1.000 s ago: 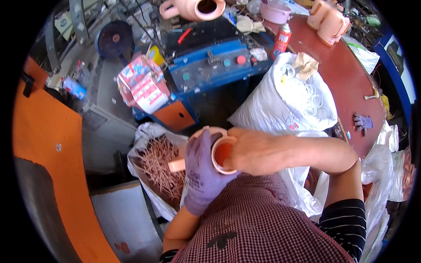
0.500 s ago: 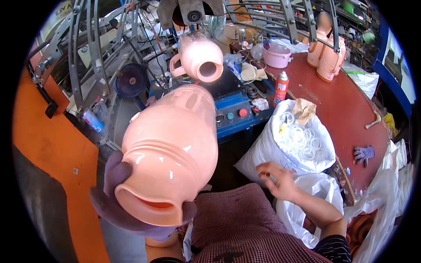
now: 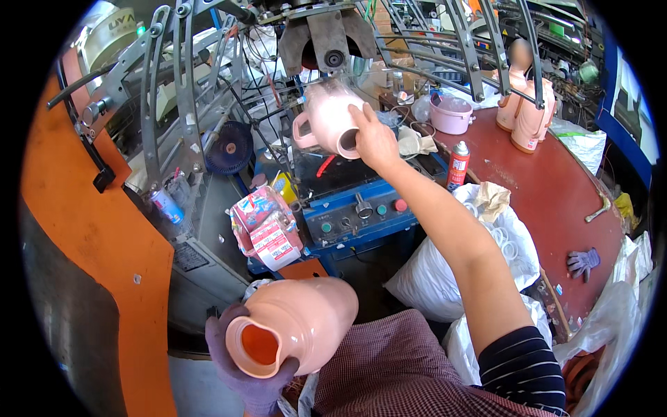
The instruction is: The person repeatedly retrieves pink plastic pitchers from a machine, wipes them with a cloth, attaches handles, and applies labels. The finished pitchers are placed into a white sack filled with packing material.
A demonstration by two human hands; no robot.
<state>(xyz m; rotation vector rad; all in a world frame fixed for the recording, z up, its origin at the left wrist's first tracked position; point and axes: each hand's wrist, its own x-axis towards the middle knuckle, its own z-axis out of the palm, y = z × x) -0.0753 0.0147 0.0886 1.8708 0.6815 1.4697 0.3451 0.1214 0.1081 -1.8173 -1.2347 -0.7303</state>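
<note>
My left hand (image 3: pixel 243 379), in a purple-grey glove, holds a peach plastic jug body (image 3: pixel 313 316) low by my lap. Its spouted mouth faces me and shows an orange inside. Gloved fingers wrap the neck on both sides of the spout. Out ahead, my bare right hand (image 3: pixel 375 139) is closed on the mouth end of a pale pink jug (image 3: pixel 326 115). That jug lies tilted under the metal machine head (image 3: pixel 330 45), its handle to the left and its dark opening toward me. The thumb side of the right hand is partly hidden.
A blue control box (image 3: pixel 361 215) with buttons stands below the pink jug, a label roll (image 3: pixel 274 243) at its left. A sack of clear rings (image 3: pixel 445 271) sits under my right forearm. The red table (image 3: pixel 514 181) holds a spray can (image 3: pixel 458 165), a pink tub (image 3: pixel 450 115) and a glove (image 3: pixel 582 264).
My left hand has lowered the peach jug toward my lap, uncovering the label roll. My right hand has reached from beside the sack forward and left onto the pink jug.
</note>
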